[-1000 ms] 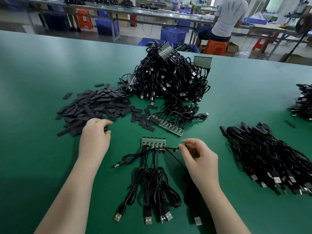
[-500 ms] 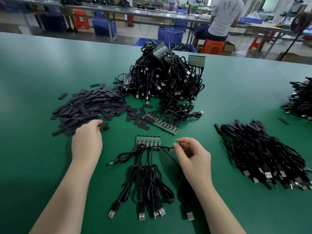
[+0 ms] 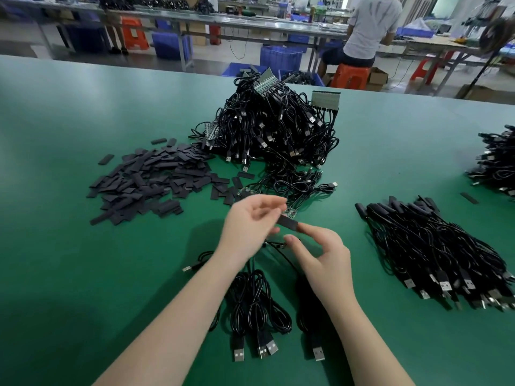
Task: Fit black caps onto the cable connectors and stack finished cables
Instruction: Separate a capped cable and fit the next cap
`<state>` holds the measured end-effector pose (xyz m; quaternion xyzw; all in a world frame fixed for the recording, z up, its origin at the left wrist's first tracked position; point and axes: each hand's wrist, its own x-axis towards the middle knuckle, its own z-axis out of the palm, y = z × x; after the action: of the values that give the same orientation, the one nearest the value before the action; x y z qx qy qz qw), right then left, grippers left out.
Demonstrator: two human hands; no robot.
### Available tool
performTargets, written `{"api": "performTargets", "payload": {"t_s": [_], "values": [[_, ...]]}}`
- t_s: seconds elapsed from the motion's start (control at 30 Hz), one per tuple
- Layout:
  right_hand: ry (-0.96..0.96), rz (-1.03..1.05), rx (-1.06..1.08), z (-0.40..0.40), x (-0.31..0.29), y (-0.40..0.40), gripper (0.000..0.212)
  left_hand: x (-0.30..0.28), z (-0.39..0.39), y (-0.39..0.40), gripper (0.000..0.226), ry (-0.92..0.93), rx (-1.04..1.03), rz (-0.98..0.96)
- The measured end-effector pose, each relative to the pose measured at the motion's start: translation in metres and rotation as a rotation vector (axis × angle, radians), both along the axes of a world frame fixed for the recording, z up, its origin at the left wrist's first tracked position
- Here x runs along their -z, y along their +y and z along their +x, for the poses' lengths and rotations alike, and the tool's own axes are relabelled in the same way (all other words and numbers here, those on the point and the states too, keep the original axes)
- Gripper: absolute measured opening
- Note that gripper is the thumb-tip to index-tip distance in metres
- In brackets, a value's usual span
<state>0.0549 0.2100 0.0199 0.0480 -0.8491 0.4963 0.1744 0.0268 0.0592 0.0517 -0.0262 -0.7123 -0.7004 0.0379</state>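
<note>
My left hand [image 3: 250,227] holds a flat black cap [image 3: 288,222] by its left end, just above the table. My right hand [image 3: 320,254] meets it from the right: the index fingertip touches the cap's right end, and the thumb pinches the end of a thin black cable [image 3: 271,243] just below. That cable rises from a small bundle of cables [image 3: 256,310] lying before me, USB plugs toward me. Loose caps [image 3: 145,185] are piled at the left. A tall heap of uncapped cables [image 3: 273,129] stands behind. Capped cables [image 3: 434,252] lie stacked at the right.
A strip of small green circuit boards [image 3: 291,210] peeks out behind my hands. Another cable pile [image 3: 496,162] sits at the far right edge, with a single cap [image 3: 469,197] near it. Beyond the green table [image 3: 69,274], a person [image 3: 367,29] sits at another bench among blue crates.
My left hand left the cap pile with one cap and came right to the middle. My right hand lifted the cable end slightly to meet it.
</note>
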Motion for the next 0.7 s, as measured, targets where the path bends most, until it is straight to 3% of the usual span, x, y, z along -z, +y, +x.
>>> {"api": "performTargets", "payload": {"t_s": [0.13,0.33,0.57,0.7], "values": [[-0.064,-0.12,0.043,-0.002,0.001,0.0,0.023,0.012,0.009,0.009,0.029,0.057,0.043,0.038],[-0.116,-0.32,-0.003,-0.002,-0.002,0.0,0.017,0.019,0.019,0.001,0.036,0.109,0.005,-0.126],[-0.093,-0.371,-0.054,0.0,-0.003,-0.002,0.025,0.019,0.026,0.004,0.046,0.189,-0.058,-0.259],[-0.092,-0.374,-0.069,0.001,-0.004,-0.002,0.027,0.021,0.027,0.007,0.033,0.255,-0.076,-0.331]]}}
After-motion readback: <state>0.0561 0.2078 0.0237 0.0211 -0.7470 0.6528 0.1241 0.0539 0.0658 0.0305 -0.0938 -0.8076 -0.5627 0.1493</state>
